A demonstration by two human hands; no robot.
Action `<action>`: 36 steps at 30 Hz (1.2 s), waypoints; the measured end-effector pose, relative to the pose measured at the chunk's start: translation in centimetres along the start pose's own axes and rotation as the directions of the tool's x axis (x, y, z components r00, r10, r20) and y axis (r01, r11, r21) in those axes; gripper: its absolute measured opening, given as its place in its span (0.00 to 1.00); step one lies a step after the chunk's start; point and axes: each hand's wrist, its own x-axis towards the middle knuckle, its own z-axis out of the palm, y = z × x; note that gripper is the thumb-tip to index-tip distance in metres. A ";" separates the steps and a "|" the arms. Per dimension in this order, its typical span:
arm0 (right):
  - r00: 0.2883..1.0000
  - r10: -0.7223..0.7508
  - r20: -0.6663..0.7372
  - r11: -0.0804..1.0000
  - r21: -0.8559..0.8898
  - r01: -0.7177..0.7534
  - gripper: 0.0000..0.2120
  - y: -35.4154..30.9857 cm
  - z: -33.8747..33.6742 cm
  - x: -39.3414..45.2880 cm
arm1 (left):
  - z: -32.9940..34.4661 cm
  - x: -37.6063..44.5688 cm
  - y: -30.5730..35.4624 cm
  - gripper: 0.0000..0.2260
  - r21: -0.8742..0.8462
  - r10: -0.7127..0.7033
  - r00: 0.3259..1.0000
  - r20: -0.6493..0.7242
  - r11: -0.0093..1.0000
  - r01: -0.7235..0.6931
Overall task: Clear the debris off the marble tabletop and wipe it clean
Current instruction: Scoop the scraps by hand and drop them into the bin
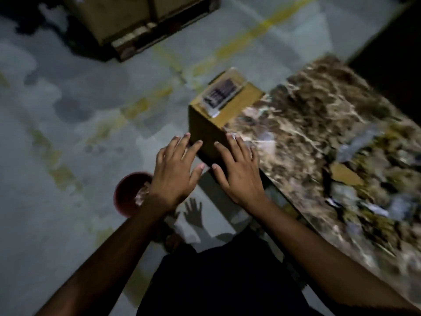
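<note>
The brown-veined marble tabletop (303,115) runs along the right side, blurred by motion. Scraps of paper (357,140) and a tan cardboard piece (346,174) lie scattered on it. A cardboard box (211,124) with a dark label stands against the table's left end. My left hand (175,172) and my right hand (237,172) hover side by side in front of the box's near side, fingers spread, holding nothing. The right fingertips reach the table's corner.
A red bucket (127,192) with crumpled white material inside stands on the grey floor below my left wrist. A large wooden crate (136,23) sits at the top. Yellow lines cross the floor. My dark clothing fills the bottom centre.
</note>
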 end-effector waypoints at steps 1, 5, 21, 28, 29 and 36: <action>0.999 0.037 -0.019 0.999 -0.002 -0.037 0.29 1.6 -0.9 -0.8 | 0.0 0.4 1.3 0.27 0.015 0.031 1.000 0.000 0.999 -0.031; 0.952 0.249 -0.176 0.967 -0.009 -0.255 0.28 11.7 -5.8 -6.0 | 2.7 6.2 13.7 0.25 0.015 0.250 0.966 0.067 0.968 -0.251; 0.525 0.768 -0.367 0.637 0.349 -0.688 0.23 34.5 -11.4 -23.4 | 16.8 15.1 39.4 0.27 -0.249 0.581 0.784 0.218 0.810 -0.531; 0.325 0.841 -0.433 0.510 0.433 -0.743 0.27 40.6 -14.0 -22.4 | 17.5 21.6 41.5 0.29 -0.252 0.473 0.862 0.181 0.870 -0.425; 0.333 0.832 -0.445 0.524 0.429 -0.736 0.28 41.5 -14.6 -21.8 | 17.4 22.3 42.1 0.30 -0.262 0.478 0.855 0.200 0.867 -0.423; 0.555 0.823 -0.118 0.567 0.169 -0.806 0.49 46.5 -18.6 -15.6 | 19.4 25.5 44.2 0.34 -0.266 0.629 0.676 0.385 0.776 -0.572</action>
